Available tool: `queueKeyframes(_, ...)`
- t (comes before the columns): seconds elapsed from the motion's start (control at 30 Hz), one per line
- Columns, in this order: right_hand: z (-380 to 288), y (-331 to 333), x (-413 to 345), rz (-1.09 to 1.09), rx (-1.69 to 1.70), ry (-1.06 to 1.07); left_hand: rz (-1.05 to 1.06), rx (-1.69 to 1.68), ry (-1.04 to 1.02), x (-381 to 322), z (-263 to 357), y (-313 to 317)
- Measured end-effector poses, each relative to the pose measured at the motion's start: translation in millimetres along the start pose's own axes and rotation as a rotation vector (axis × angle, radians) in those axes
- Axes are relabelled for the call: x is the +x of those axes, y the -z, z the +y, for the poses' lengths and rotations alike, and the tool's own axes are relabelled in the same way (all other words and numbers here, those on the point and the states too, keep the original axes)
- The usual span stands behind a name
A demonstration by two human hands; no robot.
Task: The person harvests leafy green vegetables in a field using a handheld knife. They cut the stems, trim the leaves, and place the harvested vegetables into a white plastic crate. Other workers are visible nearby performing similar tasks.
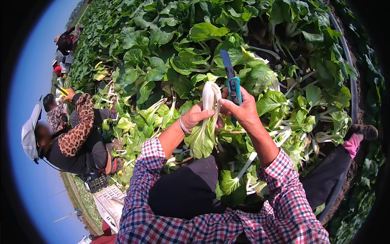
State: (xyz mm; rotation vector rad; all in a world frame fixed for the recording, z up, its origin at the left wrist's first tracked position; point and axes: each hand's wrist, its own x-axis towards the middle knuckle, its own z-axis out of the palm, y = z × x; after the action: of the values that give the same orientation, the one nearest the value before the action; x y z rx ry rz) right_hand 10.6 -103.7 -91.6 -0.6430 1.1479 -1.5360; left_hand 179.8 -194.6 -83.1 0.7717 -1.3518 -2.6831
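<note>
My left hand [198,116] is closed around a head of bok choy [209,94]. Its white stem base points away from me and its pale green leaves hang towards my knees. In my right hand [242,106] lies a utility knife with a teal handle [234,88], its broad blade [225,58] extended and pointing away from me. The right thumb and fingers also touch an outer stalk at the side of the head. Beneath both hands, cut leaves and white stalks [283,135] lie loose on the ground.
Standing leafy greens [158,68] fill the ground ahead. A black hose [353,88] runs along the right, past my outstretched leg. At left crouches a co-worker [76,137] holding a yellow knife [62,90]; other people are farther off. A white plastic crate [109,204] stands at lower left.
</note>
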Motion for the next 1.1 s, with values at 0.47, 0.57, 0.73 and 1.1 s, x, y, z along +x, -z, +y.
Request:
queueKeyframes(0.47,14.7,-5.2,3.5,-0.080,-0.007,-0.259,0.211,0.373,-0.010,-14.2,-7.3,42.6)
queueKeyframes(0.57,14.5,-1.7,0.8,-0.113,0.184,-0.304,0.392,0.837,0.012,-18.3,-4.9,56.5)
queueKeyframes(0.73,19.4,6.1,-1.8,-0.128,-0.246,-0.261,0.486,0.972,0.032,-34.9,11.2,73.6)
queueKeyframes(1.1,55.3,-34.4,29.6,-0.210,-0.683,-0.098,0.803,1.957,0.163,-42.8,87.2,185.9)
